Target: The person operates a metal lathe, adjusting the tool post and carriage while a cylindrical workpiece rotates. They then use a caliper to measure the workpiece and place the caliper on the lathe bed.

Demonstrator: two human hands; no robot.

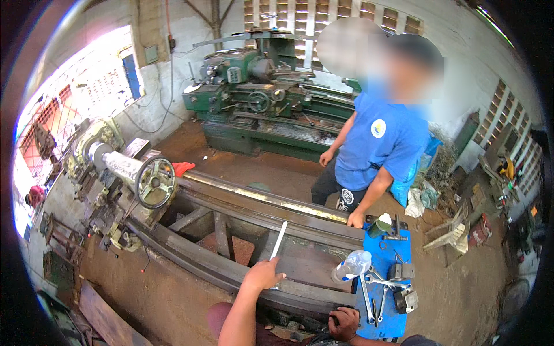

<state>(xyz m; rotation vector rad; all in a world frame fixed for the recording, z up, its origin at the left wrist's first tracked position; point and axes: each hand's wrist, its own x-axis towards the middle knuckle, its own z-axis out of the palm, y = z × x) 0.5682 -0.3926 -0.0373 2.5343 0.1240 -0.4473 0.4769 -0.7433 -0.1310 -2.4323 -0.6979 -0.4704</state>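
Note:
My left hand (263,275) is closed around the lower end of a slim pale strip (279,240), which slants up over the opening of a long machine bed (202,271). The heel of this hand is over the bed's near rail. By the near right end of the bed, my right hand (344,323) has its fingers curled in, with a small dark shape at them that I cannot make out. Just right of it, combination wrenches (366,300) lie on a blue board (395,328).
The board also carries a clear plastic bottle (353,265), metal blocks (406,300) and a green can (379,225). Across the bed stands a person in a blue shirt (375,144), one hand on its far rail. A handwheel (155,183) sits leftward; a green lathe (248,104) stands behind.

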